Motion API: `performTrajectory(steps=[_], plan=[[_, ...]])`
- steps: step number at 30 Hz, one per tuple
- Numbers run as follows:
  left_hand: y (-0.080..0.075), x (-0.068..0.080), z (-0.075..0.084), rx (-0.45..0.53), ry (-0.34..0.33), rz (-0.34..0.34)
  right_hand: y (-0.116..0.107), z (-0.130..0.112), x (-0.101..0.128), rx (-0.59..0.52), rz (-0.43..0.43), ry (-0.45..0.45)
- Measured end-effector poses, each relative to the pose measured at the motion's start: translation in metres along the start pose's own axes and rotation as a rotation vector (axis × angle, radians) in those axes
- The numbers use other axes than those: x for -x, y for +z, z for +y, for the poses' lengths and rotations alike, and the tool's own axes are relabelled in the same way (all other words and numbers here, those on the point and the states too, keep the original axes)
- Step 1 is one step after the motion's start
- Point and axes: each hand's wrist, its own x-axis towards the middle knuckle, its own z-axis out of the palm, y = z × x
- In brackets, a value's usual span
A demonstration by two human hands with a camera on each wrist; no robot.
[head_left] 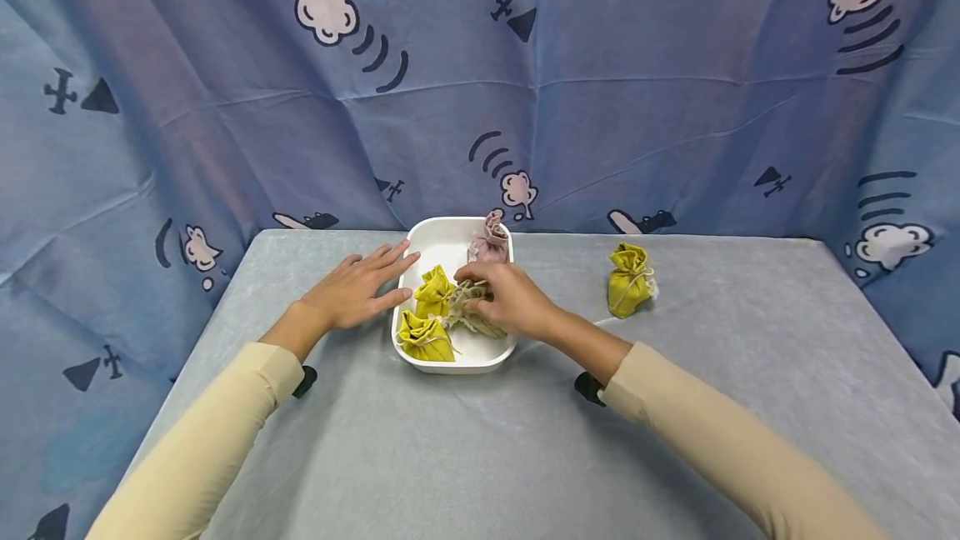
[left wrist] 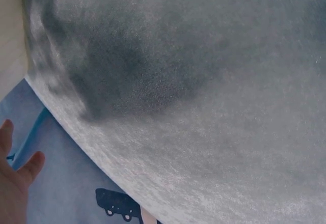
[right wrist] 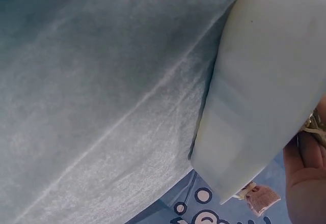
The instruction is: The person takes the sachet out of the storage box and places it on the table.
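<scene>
A white tray (head_left: 442,252) holds several small drawstring pouches. My right hand (head_left: 517,300) reaches over its right rim and grips a beige pouch (head_left: 463,317) by the upper part, close over the tray floor. Part of that pouch is hidden behind the fingers. Two yellow pouches, one upper (head_left: 432,293) and one lower (head_left: 424,340), lie along the tray's left side. In the back right corner stands a pink pouch (head_left: 490,244). My left hand (head_left: 363,288), fingers spread and holding nothing, is at the left rim. The right wrist view shows the tray's outer wall (right wrist: 260,86) beside my gripping fingers.
Another yellow pouch (head_left: 628,283) stands on the grey-covered table (head_left: 420,457), right of the tray. A blue patterned curtain (head_left: 450,90) hangs right behind the table's back edge and continues along both sides.
</scene>
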Motion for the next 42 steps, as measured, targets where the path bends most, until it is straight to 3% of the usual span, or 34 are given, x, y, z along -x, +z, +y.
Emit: performTrajectory(steps=[23,42], plan=[[0.0,0.0,0.001,0.01,0.005,-0.006,-0.009,0.0,0.013,-0.113,0.087,-0.067],[-0.002,0.001,0.003,0.01,-0.001,-0.001,-0.045,-0.016,0.014,-0.088,0.146,-0.115]])
